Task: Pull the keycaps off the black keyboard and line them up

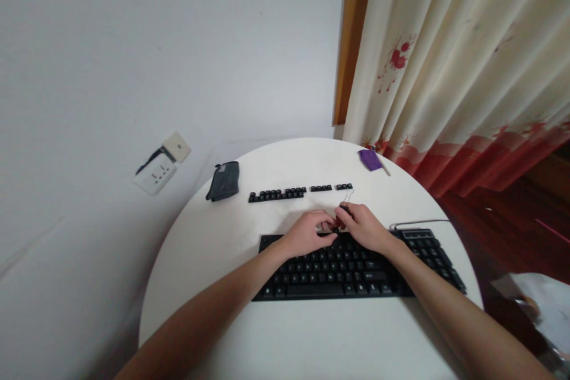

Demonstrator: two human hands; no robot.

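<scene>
A black keyboard (318,277) lies on the round white table (294,338), and both my hands are over its upper edge. My right hand (366,228) is closed round a keycap puller (350,195) with a dark handle; its thin wire loops point away from me. Close beside it, the fingers of my left hand (308,234) are pinched around a small black keycap (335,230), mostly covered by the fingertips. Beyond the hands, loose black keycaps (276,195) stand in rows, with smaller groups (320,188) to the right.
A dark zip pouch (225,181) rests at the table's left edge. Toward the far right edge lies a purple cloth (370,159) with a pale stick. The keyboard's cable (421,221) runs off rightward. A wall and a curtain (427,71) stand behind.
</scene>
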